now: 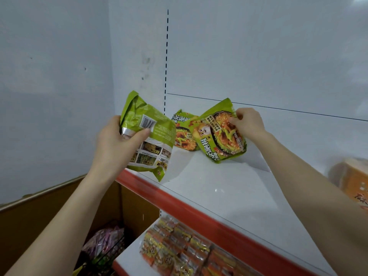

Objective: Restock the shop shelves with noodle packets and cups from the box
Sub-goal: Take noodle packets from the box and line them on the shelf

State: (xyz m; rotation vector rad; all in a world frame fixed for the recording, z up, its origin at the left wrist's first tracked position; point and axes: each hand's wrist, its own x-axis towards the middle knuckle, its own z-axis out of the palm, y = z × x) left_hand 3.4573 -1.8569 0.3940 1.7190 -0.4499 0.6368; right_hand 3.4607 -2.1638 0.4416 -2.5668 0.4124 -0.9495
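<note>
My left hand [117, 142] grips a green noodle packet [148, 136] with its printed back and barcode toward me, held just off the left end of the white shelf [219, 188]. My right hand [248, 123] pinches the upper edge of a second green noodle packet [219, 134], which stands tilted on the shelf near the back wall. A third green packet [184, 132] leans against the back wall in the corner, partly hidden behind the other two.
The shelf has a red front strip [189, 210]. An orange noodle pack [352, 180] sits at the right end. The shelf below holds several small snack packs [179, 250]. A wire basket of purple packets [105, 242] stands by the wooden panel at lower left.
</note>
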